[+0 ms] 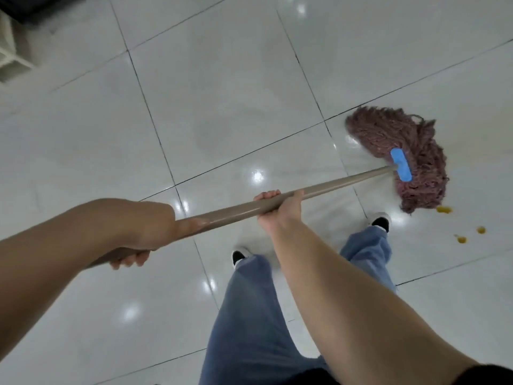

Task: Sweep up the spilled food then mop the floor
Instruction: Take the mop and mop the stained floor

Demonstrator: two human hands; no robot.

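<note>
Looking down from the head cam here. I've got the mop handle point(333, 184) in both hands, running diagonally from lower left up to the right. My left hand point(144, 232) grips the near end of the pole, fingers point(130, 259) curled under it. My right hand point(277, 208) grips it further along, fingers wrapped over the top, thumb side toward the mop head.

The mop head point(408, 151) is a reddish-brown string bundle with a blue clamp point(401, 168), lying flat on the white tiled floor point(222, 107) off to the right, a bit blurred. Just beside its lower edge sits a yellow blob of spilled food point(444, 209), and two more yellow bits point(481, 230) and point(461, 239) lie a little further down, apart from the strings.

The floor is glossy with dark grout lines and light reflections, plus a faint wet-looking patch point(222, 129) in the middle tile. My blue jeans point(249, 315) and dark shoes point(380, 220) are below the pole. A white shelf-like thing point(11, 59) shows in the top left corner.
</note>
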